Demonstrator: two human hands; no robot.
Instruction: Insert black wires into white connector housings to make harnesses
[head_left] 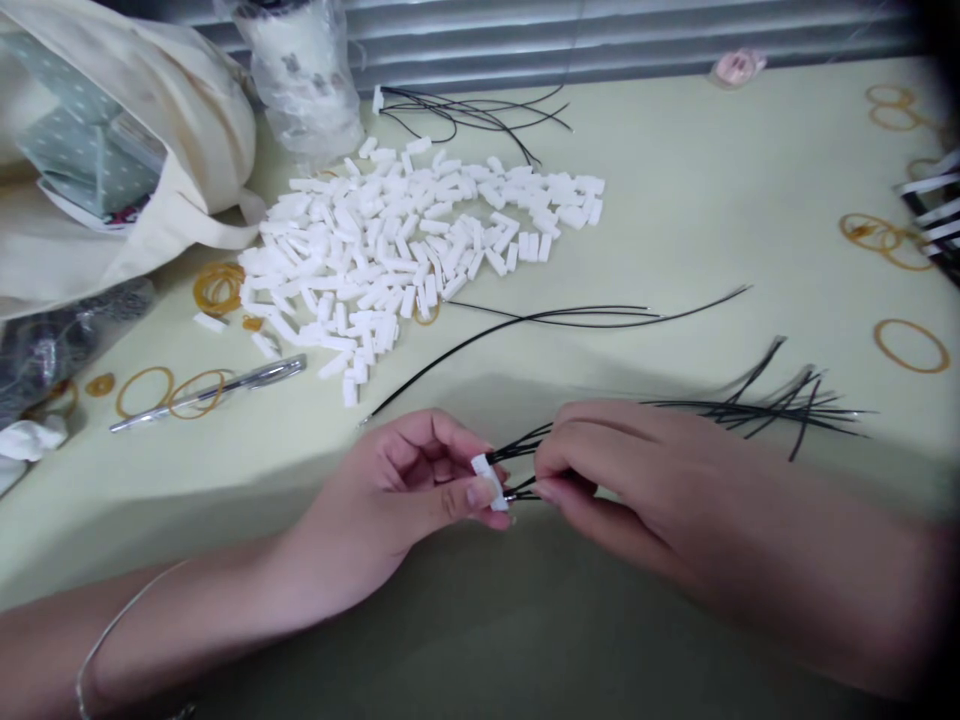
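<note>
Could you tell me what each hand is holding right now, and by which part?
The left hand pinches a white connector by its sides; the right hand grips black wires near their ends at the connector.

A small white plastic connector (pixel 489 480) sits pinched at the fingertips, low and centre above the pale green table. A bundle of thin black wires (pixel 757 408) runs from its right end, lying nearly level and fanning out into loose tips at the far right. The wire ends meet the connector's right face.
</note>
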